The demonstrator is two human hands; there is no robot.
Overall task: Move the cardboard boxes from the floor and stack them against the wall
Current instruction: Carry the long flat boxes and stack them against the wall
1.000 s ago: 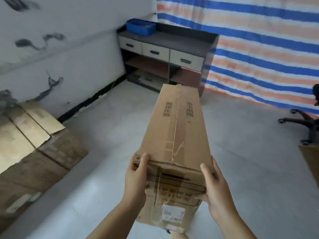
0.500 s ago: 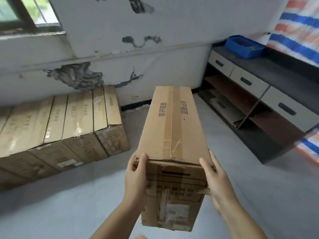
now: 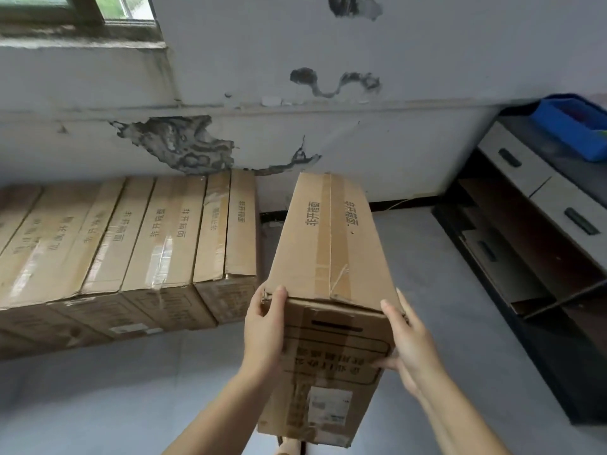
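Observation:
I carry a long brown cardboard box [image 3: 331,244] lengthwise in front of me, its far end pointing at the wall. My left hand [image 3: 264,326] grips the near left corner, thumb on the top edge. My right hand [image 3: 409,343] clasps the near right side, thumb across the end face. To the left, a row of several similar boxes [image 3: 138,238] lies side by side against the cracked white wall [image 3: 295,133]. A gap of floor separates the carried box from the rightmost box of that row.
A dark shelf unit [image 3: 532,231] with grey drawers stands along the right wall, and a blue bin [image 3: 574,126] sits on top of it. A window [image 3: 78,8] is at the upper left. Grey floor [image 3: 115,389] spreads below.
The view has swung left from the shelf unit and striped tarp to face the wall and the row of boxes. Both hands keep the same hold on the box.

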